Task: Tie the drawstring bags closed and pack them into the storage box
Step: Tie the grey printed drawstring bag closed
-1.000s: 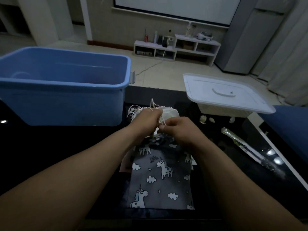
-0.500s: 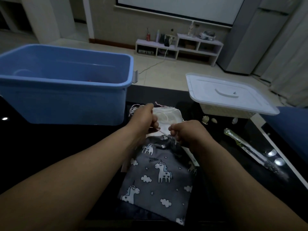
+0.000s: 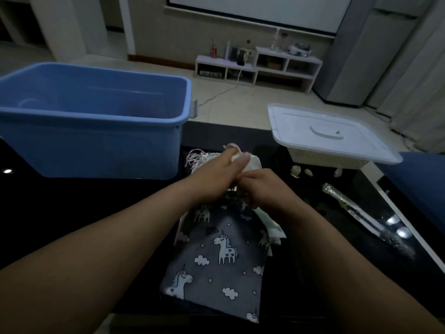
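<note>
Tying step: I judge the knot on the grey unicorn bag (image 3: 216, 256) to be under way, not finished; its gathered neck lies under both hands.
Done so far: nothing I can confirm. From this angle I make out no bag inside the blue storage box (image 3: 96, 145).
Left to do: as I read it, finish this knot, tie the pale bags (image 3: 252, 163) heaped just beyond it, then pack them all into the box.
Left hand (image 3: 216, 179): fingers reach forward over the bag's neck and are blurred; I cannot tell whether they pinch a cord.
Right hand (image 3: 262, 189): fingers curled downward, gripping the gathered neck, touching the left hand.
Bag position: flat on the desk (image 3: 60, 208), at the middle of the near edge, mouth pointing away from me.
Box position: far left corner of the desk, top open.
</note>
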`<state>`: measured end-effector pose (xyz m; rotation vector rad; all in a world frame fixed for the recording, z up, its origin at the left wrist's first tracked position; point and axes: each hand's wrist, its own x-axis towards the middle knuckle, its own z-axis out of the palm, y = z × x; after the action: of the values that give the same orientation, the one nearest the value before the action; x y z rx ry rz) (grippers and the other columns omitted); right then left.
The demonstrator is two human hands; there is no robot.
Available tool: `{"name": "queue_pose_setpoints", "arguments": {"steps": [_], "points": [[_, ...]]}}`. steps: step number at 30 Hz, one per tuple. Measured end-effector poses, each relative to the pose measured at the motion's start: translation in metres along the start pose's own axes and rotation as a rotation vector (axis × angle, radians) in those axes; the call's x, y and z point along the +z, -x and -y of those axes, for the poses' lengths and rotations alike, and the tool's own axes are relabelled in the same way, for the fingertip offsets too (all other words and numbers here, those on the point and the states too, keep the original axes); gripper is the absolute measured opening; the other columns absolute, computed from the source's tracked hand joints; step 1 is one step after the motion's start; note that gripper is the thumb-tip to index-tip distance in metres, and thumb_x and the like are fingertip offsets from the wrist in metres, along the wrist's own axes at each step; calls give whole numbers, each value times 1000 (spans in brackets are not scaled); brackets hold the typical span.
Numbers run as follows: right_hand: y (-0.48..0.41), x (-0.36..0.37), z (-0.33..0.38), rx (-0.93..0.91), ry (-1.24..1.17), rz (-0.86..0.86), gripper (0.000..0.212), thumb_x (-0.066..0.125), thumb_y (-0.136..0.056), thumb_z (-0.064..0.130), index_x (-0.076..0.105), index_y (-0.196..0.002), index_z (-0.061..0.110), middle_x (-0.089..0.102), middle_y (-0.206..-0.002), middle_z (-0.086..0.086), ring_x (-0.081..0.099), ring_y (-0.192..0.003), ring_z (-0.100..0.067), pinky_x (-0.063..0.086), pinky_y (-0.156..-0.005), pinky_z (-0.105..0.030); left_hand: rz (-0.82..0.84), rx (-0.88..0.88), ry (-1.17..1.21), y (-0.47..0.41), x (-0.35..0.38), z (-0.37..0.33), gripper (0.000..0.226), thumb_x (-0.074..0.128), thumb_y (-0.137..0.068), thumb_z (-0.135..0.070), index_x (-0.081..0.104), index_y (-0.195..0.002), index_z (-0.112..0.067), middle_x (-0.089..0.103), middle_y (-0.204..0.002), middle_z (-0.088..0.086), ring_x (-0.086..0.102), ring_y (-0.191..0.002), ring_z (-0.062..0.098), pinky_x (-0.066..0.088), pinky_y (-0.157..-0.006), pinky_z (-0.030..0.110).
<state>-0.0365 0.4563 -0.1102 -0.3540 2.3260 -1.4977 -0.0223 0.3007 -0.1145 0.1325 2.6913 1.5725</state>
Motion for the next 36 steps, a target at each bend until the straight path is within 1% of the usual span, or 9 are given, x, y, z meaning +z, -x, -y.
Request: {"name": "queue_pose_setpoints", "arguments": {"steps": [2, 6, 12, 14, 17, 21, 23, 32, 36], "points": [[-2, -5, -1, 37, -63, -17, 32, 59, -98, 13, 74, -71, 12, 59, -62, -4, 47, -55, -15, 35, -48, -26, 2, 73, -246, 8, 2, 8, 43, 35, -108, -53, 51, -141, -30, 62, -141, 2, 57, -129, 22, 43, -110, 41], [-3, -8, -1, 76, -112, 13, 27, 61, -95, 11, 72, -70, 8, 63, -65, -6, 47, -53, -13, 34, -47, -25, -24, 130, -322, 12, -4, 18, 20, 46, -108, -40, 59, -103, -27, 68, -95, -6, 61, -89, 17, 49, -81, 39], [-4, -7, -8, -6, 73, -59, 26, 70, -99, 25, 77, -77, 13, 71, -66, 1, 58, -57, -9, 44, -52, -22, -22, 143, -422, 7, -18, 15, 21, 58, -103, -38, 68, -92, -24, 68, -88, -8, 63, -84, 12, 53, -77, 38], [-6, -5, -9, -78, 163, -135, 21, 75, -95, 28, 76, -77, 17, 75, -72, 1, 66, -64, -10, 53, -60, -29, 23, 80, -455, 4, -21, 11, 27, 58, -103, -39, 69, -89, -19, 69, -88, -2, 64, -83, 15, 54, -76, 37], [-8, -5, -7, -108, 159, -168, 13, 80, -90, 24, 76, -80, 17, 78, -79, -3, 75, -78, -19, 59, -72, -38, 103, -12, -372, 2, -26, 6, 34, 59, -103, -40, 70, -82, -15, 68, -79, 0, 60, -71, 14, 46, -63, 30], [-4, -6, -2, -86, 105, -124, 7, 77, -91, 14, 75, -84, 13, 78, -78, -6, 69, -65, -8, 50, -55, -18, 193, -128, -182, 7, -30, 10, 34, 62, -102, -37, 72, -82, -12, 60, -67, 0, 50, -57, 13, 42, -56, 27], [-3, -5, -3, -68, 91, -95, 7, 76, -92, 12, 75, -85, 11, 77, -74, -6, 68, -62, -7, 49, -54, -16, 210, -146, -83, 8, -27, 15, 29, 64, -100, -31, 72, -77, -15, 62, -63, -2, 51, -54, 12, 43, -56, 26], [-6, -10, -8, -134, 84, -72, 5, 74, -93, 7, 73, -89, 7, 74, -72, -9, 68, -66, -16, 56, -68, -34, 109, 37, -114, 10, -20, 22, 12, 79, -91, -25, 74, -80, -23, 71, -73, -10, 61, -65, -2, 48, -65, 17], [-7, -17, -9, -143, 43, -6, 9, 72, -95, 4, 70, -89, 10, 73, -72, -4, 68, -66, -13, 52, -66, -30, -14, 212, -181, 9, -17, 28, 13, 82, -88, -27, 69, -90, -27, 62, -96, -8, 60, -84, 2, 49, -75, 15]]}}
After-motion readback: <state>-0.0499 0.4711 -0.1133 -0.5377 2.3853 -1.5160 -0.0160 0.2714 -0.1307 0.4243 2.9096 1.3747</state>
